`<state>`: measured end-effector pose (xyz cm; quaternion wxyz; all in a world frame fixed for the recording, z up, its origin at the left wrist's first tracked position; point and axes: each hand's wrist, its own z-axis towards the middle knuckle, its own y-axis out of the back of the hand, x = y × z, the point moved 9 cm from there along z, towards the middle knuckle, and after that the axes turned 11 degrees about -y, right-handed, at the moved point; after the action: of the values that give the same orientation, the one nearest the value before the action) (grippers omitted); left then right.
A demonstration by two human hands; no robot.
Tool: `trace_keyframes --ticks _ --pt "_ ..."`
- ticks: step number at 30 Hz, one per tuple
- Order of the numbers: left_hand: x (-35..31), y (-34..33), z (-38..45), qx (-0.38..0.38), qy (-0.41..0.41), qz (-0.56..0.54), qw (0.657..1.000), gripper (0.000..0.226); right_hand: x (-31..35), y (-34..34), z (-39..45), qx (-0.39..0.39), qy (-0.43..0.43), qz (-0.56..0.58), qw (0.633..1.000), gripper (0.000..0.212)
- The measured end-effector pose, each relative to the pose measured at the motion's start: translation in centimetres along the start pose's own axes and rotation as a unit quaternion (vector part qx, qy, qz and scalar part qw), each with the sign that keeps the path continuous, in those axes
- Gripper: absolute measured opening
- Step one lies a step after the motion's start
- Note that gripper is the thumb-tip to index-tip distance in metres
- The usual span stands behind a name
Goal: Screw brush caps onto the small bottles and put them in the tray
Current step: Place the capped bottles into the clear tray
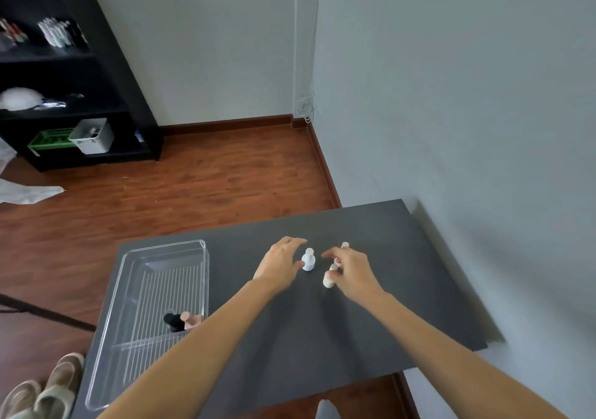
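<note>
A small white bottle (308, 259) with its cap on stands upright in the middle of the dark table (290, 338). My left hand (280, 265) curls around its left side with the fingers apart, and whether they touch it is unclear. My right hand (353, 273) pinches the top of a cream bottle (329, 280), which leans on the table. A pinkish bottle (345, 245) peeks out behind my right fingers. A clear plastic tray (129, 289) lies at the table's left and holds a black bottle (173, 322) and a pink bottle (191, 318) near its right wall.
The table's right side runs close to a grey wall. Wood floor lies to the left and beyond the table. A black shelf unit (106, 73) with bins stands far left. Slippers (48, 389) sit on the floor by the table's near left corner.
</note>
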<state>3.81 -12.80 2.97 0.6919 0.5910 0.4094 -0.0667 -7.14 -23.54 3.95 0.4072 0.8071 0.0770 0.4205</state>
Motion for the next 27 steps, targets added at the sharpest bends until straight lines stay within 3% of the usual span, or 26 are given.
trace_keyframes --ticks 7,15,21,27 --pt "0.3 -3.3 2.9 0.035 0.064 0.024 0.997 0.043 -1.7 -1.2 1.4 0.05 0.018 0.004 0.999 0.032" --pt "1.5 -3.6 2.7 0.002 0.125 0.014 0.992 0.031 -2.9 -1.3 1.9 0.06 0.027 -0.048 0.997 0.023" --pt "2.4 -0.4 0.5 -0.063 0.129 -0.028 0.989 0.022 -0.3 -0.4 2.1 0.042 0.059 -0.036 0.997 0.015" --pt "3.5 7.6 -4.9 -0.167 0.1 -0.02 0.981 0.015 6.3 -1.3 1.2 0.021 0.089 -0.022 0.996 0.008"
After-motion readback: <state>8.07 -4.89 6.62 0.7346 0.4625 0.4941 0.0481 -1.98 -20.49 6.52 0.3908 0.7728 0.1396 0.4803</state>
